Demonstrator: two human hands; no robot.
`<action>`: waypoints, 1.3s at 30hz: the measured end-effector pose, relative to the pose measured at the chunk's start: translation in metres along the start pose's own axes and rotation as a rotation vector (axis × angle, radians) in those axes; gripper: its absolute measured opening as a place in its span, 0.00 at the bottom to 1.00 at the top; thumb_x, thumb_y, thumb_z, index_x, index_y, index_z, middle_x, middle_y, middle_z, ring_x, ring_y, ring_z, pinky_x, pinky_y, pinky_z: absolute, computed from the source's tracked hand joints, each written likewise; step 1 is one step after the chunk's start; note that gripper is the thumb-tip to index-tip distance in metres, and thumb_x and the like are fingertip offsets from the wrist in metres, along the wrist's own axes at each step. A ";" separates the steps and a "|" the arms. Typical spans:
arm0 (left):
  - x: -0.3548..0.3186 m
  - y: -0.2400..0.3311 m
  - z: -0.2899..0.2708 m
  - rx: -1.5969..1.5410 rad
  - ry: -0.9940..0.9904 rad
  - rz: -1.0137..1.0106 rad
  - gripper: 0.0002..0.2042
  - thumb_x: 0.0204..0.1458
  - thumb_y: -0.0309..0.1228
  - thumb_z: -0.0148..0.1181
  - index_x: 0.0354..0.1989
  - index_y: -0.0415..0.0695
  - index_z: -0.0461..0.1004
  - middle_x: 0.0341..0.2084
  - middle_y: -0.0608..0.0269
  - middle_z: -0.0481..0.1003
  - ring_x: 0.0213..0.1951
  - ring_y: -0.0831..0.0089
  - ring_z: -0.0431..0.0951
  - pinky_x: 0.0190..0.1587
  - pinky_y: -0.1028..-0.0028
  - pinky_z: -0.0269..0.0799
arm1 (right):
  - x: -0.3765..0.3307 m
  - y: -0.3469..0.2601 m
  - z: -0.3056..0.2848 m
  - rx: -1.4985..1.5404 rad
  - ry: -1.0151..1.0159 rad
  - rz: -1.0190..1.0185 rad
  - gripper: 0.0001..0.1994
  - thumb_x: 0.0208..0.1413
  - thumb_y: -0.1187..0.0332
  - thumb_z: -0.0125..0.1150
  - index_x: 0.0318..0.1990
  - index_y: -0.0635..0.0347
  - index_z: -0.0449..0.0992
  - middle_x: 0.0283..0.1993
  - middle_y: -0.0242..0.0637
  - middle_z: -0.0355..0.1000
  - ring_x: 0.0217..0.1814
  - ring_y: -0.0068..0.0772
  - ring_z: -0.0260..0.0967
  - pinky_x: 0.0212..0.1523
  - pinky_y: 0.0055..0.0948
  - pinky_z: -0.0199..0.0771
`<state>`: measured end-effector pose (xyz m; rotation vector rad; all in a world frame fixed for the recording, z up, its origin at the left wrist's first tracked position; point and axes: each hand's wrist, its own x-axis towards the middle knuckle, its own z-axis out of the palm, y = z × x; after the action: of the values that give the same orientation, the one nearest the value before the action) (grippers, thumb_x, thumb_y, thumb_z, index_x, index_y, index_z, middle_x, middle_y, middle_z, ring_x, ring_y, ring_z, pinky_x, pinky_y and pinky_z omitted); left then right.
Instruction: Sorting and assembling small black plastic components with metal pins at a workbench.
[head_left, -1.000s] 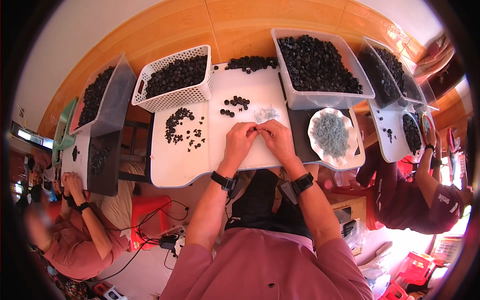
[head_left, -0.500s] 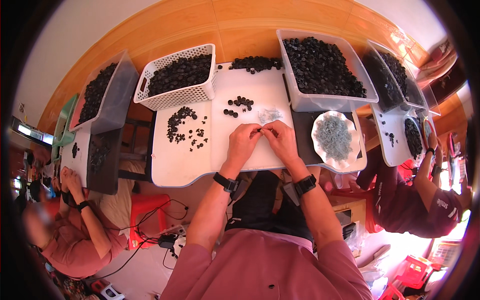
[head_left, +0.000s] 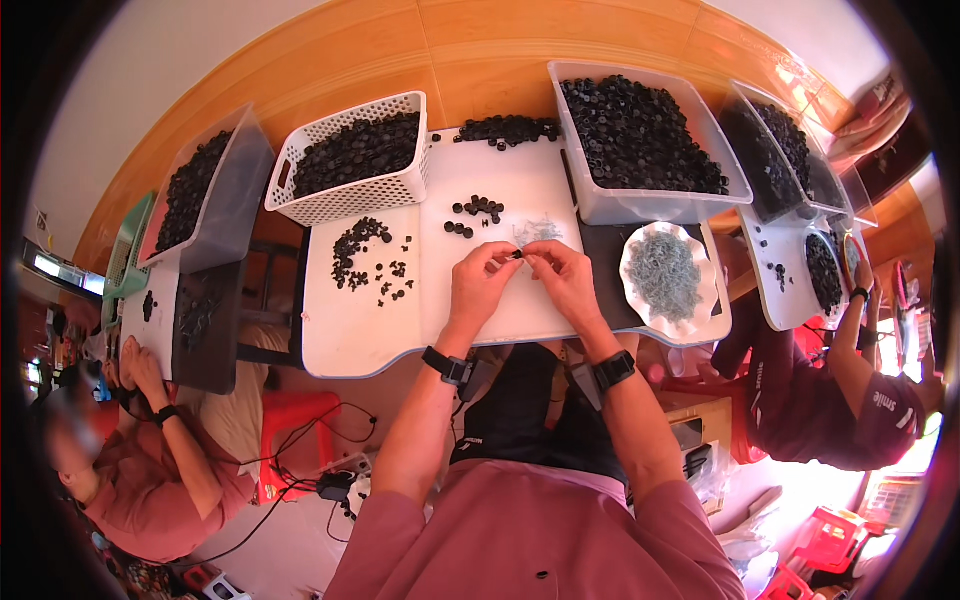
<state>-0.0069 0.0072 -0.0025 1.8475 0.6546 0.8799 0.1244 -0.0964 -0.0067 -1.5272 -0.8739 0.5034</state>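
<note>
The white counter carries a clear bin of black parts at its rear right corner and, near its front right corner, a scalloped dish of thin grey pieces. Inside the front edge's middle, the left hand's grip pinches a small black piece; the right hand sits just beside it, its grip's opening impossible to tell

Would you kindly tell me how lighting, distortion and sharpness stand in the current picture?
Head view: glare whitens the floor at lower right, the wooden panelling arches with distortion, and the small black piece in the left hand shows little detail.
</note>
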 end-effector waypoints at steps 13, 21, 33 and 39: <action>0.002 -0.004 -0.003 0.074 -0.047 0.098 0.10 0.50 0.23 0.72 0.42 0.42 0.83 0.37 0.64 0.80 0.35 0.75 0.78 0.34 0.76 0.75 | 0.001 -0.001 0.002 0.112 -0.054 0.025 0.08 0.60 0.76 0.65 0.45 0.64 0.83 0.31 0.31 0.79 0.32 0.17 0.74 0.34 0.20 0.73; 0.003 -0.004 -0.002 0.109 -0.040 0.122 0.11 0.50 0.28 0.73 0.43 0.45 0.83 0.35 0.61 0.81 0.34 0.70 0.79 0.35 0.71 0.75 | 0.003 0.006 -0.002 0.060 -0.022 0.026 0.08 0.57 0.74 0.68 0.43 0.62 0.84 0.30 0.30 0.79 0.30 0.16 0.72 0.34 0.20 0.73; 0.049 -0.011 -0.062 0.761 -0.090 0.222 0.14 0.47 0.29 0.73 0.45 0.47 0.82 0.55 0.61 0.73 0.62 0.58 0.68 0.57 0.57 0.67 | 0.003 -0.001 0.000 -0.046 0.137 -0.093 0.07 0.57 0.75 0.68 0.42 0.64 0.85 0.32 0.31 0.80 0.33 0.16 0.75 0.37 0.20 0.75; 0.035 -0.003 -0.039 0.692 -0.034 0.373 0.14 0.48 0.27 0.72 0.45 0.46 0.83 0.46 0.60 0.79 0.50 0.59 0.77 0.51 0.61 0.72 | 0.000 0.004 0.000 -0.010 0.163 -0.065 0.07 0.57 0.75 0.68 0.43 0.63 0.85 0.36 0.36 0.82 0.30 0.20 0.74 0.34 0.23 0.75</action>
<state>-0.0176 0.0551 0.0166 2.6638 0.6515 0.9223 0.1246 -0.0964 -0.0105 -1.5204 -0.7975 0.3225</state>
